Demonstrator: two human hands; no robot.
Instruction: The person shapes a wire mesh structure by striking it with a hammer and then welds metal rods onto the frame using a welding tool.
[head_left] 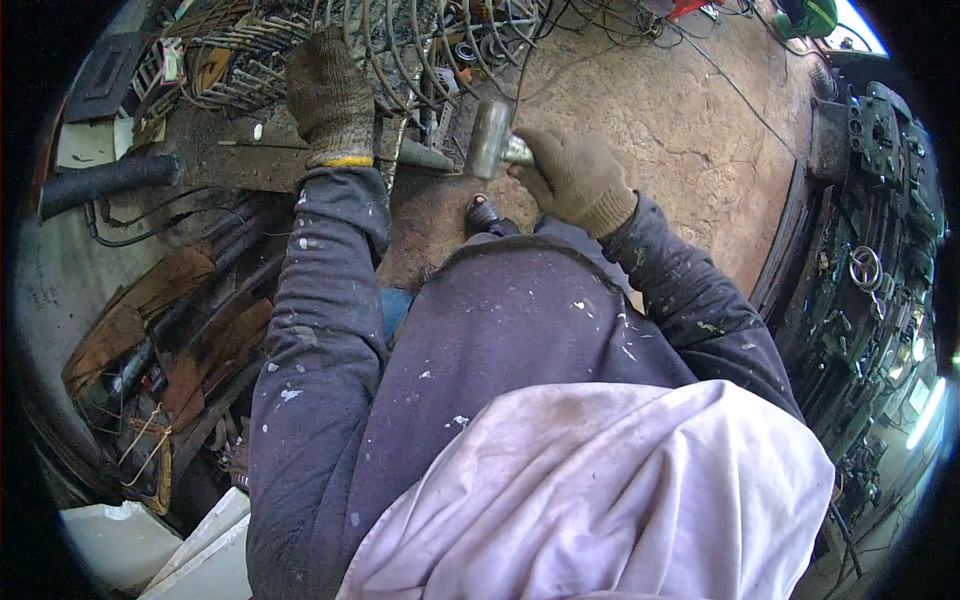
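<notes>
In my right hand (575, 175), in a brown knit glove, is a hammer (489, 138) with a thick, cylindrical metal head. Its silvery handle shows briefly between the head and my fingers, and the head hangs over the floor beside the workbench. My left hand (332, 95), gloved with a yellow cuff edge, is closed at the bench top, next to a grille of curved metal bars (385, 50). The back of the glove hides what its fingers grip. More ridged rods (235, 85) lie just left of that hand.
The dark workbench edge (240, 150) runs under my left wrist, with a dark pipe (110, 187) jutting out at left. Scrap metal (180, 340) is piled below. Cables cross the concrete floor (660, 130). Tools and metal parts line a dark rack (860, 280) at right.
</notes>
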